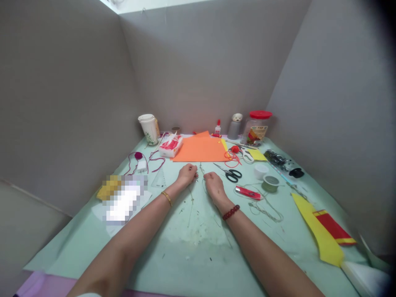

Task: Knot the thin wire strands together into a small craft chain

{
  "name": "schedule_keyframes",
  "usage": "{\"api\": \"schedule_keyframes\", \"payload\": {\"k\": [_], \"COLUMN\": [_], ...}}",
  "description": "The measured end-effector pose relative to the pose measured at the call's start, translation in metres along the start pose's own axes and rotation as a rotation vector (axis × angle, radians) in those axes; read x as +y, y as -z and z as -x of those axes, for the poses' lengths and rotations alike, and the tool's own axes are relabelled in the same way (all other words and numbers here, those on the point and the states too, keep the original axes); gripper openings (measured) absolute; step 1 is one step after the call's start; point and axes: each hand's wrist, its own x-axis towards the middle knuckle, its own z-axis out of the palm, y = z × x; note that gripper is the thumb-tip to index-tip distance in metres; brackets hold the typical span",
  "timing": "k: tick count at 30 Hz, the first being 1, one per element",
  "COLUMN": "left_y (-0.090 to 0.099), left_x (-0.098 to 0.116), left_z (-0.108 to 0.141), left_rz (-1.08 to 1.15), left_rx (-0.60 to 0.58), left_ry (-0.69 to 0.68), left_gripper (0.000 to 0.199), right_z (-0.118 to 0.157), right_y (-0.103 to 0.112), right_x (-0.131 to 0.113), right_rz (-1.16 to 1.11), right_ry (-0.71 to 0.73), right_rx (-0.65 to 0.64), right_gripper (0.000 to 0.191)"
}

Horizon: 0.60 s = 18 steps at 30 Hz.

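Note:
Both hands are near the middle of the green-covered table, a small gap apart. My left hand (187,174) is closed, its fingers pinched on thin green cord. My right hand (213,185) is closed too, the fingertips together on the same kind of cord. A short knotted piece of the green cord (201,168) shows between the hands, and loose strands trail down toward me. Black scissors (232,175) lie just right of my right hand. Beyond them are a white tub (260,171), a spool of green cord (270,184) and a red lighter (248,193).
Orange paper (201,149) lies behind the hands, beside a tissue pack (171,146). A white cup (149,129), glue bottle (218,128) and red-lidded jar (257,128) stand at the back. Yellow paper (318,233) is at right; grey panels surround the table.

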Motion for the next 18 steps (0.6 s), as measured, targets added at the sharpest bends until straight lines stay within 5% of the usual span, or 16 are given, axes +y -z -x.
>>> {"api": "schedule_keyframes", "payload": {"k": [10,18], "left_y": [0.005,0.003], "left_x": [0.02,0.003], "left_z": [-0.003,0.005], "left_rz": [0.003,-0.171], "left_rx": [-0.193,-0.02], "left_ry": [0.155,-0.023], "left_gripper": [0.032,0.014], "right_z": [0.018,0.02], "right_y": [-0.003,-0.006], "right_x": [-0.012,-0.018], "right_rz": [0.311,0.456], "right_ry": [0.083,0.042], "right_rx": [-0.002,-0.028], "right_gripper": [0.023,0.026]}}
